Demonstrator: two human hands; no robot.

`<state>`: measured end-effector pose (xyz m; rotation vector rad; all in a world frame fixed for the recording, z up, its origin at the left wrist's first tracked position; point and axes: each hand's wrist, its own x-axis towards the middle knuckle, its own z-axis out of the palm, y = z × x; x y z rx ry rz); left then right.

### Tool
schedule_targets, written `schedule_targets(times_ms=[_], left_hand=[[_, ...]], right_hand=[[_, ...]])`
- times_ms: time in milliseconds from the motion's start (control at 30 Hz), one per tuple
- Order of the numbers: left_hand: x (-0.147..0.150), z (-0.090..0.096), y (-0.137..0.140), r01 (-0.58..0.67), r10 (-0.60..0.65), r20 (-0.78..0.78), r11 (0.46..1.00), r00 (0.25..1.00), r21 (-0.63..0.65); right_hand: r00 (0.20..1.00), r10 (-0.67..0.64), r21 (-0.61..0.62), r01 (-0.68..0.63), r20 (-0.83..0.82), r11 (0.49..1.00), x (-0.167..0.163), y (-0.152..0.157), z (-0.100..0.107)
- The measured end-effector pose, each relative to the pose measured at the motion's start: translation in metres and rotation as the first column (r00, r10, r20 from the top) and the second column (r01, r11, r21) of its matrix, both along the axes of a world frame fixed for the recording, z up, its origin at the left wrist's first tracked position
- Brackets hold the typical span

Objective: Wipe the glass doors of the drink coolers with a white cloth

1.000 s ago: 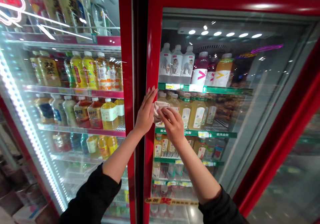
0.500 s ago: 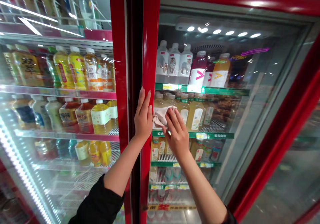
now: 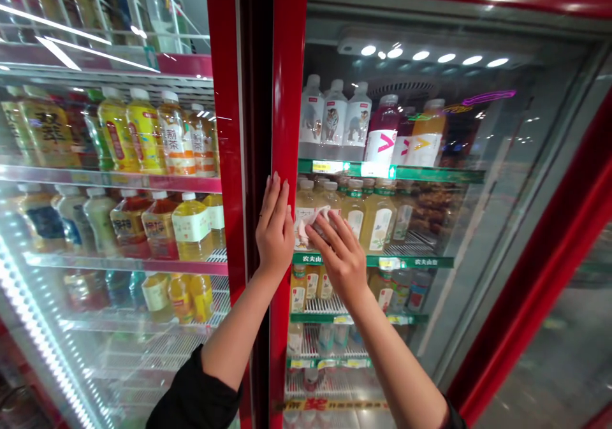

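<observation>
My left hand (image 3: 276,231) lies against the red door frame (image 3: 288,97) of the right-hand drinks fridge, its fingers stretched upward. Beside it, my right hand (image 3: 342,250) presses a crumpled white cloth (image 3: 324,211) to the glass door (image 3: 459,225). Most of the cloth is hidden under my fingers, which bend over it. Behind the glass at that height stand bottles of pale yellow drink (image 3: 381,218) with white labels.
A second fridge on the left holds rows of bottled drinks (image 3: 143,120) behind glass. A dark gap (image 3: 258,65) separates the two red frames. Higher in the right fridge, clear, purple and orange bottles (image 3: 427,137) stand on a green-edged shelf (image 3: 459,175).
The cloth looks more bunched up under my right hand, and less of it shows. My right hand has shifted slightly right and down. My left hand stays on the frame.
</observation>
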<state>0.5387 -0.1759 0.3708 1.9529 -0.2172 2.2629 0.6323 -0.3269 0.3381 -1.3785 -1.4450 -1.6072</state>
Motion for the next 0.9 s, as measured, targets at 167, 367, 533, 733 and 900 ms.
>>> schedule_targets(times_ms=[167,367,533,733,900], left_hand=[[0.002,0.000,0.000,0.037,-0.037,-0.026,0.999,0.999,0.004],[0.002,-0.003,0.003,0.025,-0.026,-0.064,1.000,0.998,-0.010],[0.005,-0.003,0.003,0.091,-0.091,-0.065,0.996,0.994,-0.002],[0.006,-0.005,0.007,0.105,-0.105,-0.077,0.995,0.992,-0.005],[0.006,-0.005,0.011,0.104,-0.105,-0.117,0.994,0.988,-0.020]], right_hand=[[0.973,-0.079,0.110,0.105,-0.219,0.988,-0.001,0.002,0.003],[0.976,-0.119,-0.070,0.108,-0.183,0.992,-0.023,0.028,-0.008],[0.980,-0.149,-0.092,0.137,-0.134,0.986,-0.004,-0.008,-0.039],[0.960,-0.112,0.058,0.131,-0.255,0.990,-0.015,0.018,-0.014],[0.950,-0.179,-0.061,0.169,-0.255,0.984,-0.028,0.032,-0.014]])
